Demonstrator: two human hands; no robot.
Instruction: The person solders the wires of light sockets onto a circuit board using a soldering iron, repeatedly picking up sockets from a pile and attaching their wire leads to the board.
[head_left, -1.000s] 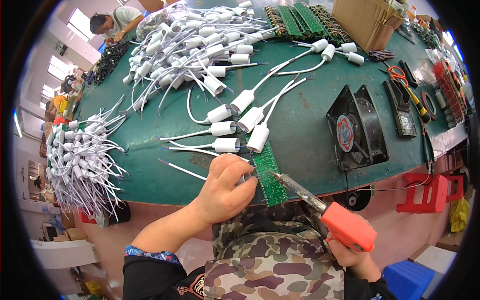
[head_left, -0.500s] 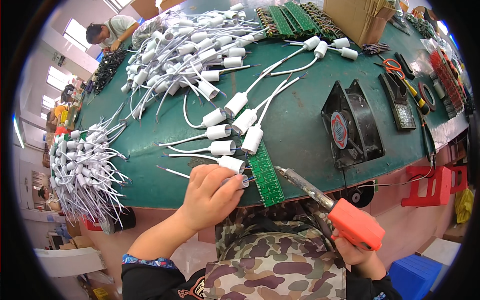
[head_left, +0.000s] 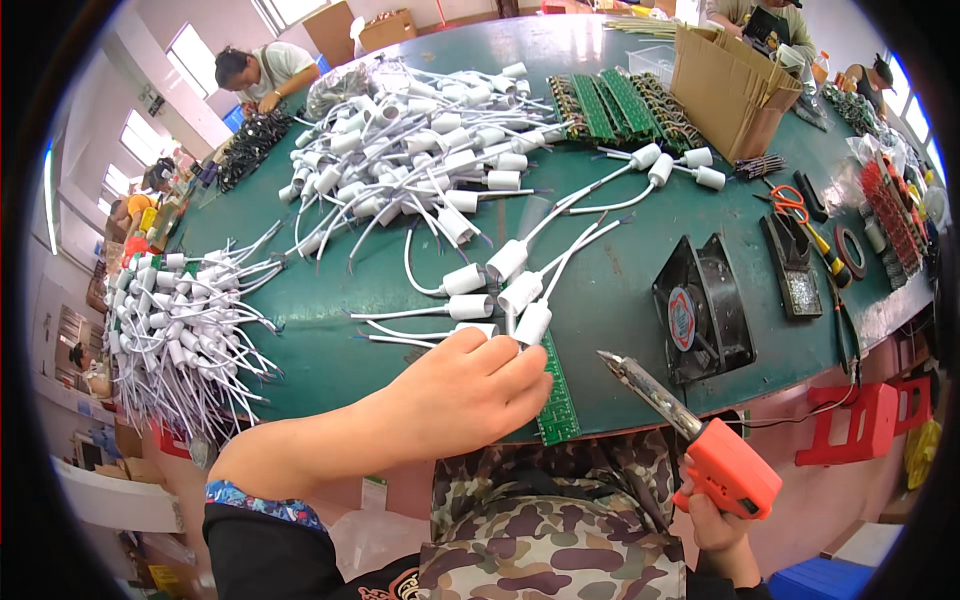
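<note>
My right hand (head_left: 716, 528) grips the red handle of a soldering gun (head_left: 735, 470). Its metal tip points up and left, apart from the narrow green circuit board (head_left: 560, 405). Over that board my left hand (head_left: 475, 385) is closed, fingers bent and pressed together. What they pinch, if anything, is hidden behind the knuckles. Just beyond the fingers lies a white lamp holder (head_left: 533, 324) with its cable running up and right. Several more white lamp holders (head_left: 466, 279) with cables lie along both sides of the board, some partly covered by my hand.
A big heap of white lamp holders (head_left: 400, 150) fills the far middle of the green table (head_left: 600, 270); another bundle (head_left: 180, 330) hangs over the left edge. Right are a black fan (head_left: 705, 310), a soldering-iron stand (head_left: 795, 270), orange scissors (head_left: 789, 203) and a cardboard box (head_left: 730, 95). Co-workers sit beyond.
My left hand has moved right, from the near lamp holders to over the circuit board. The soldering gun stays apart from the board, raised in my right hand. The view has tilted up.
</note>
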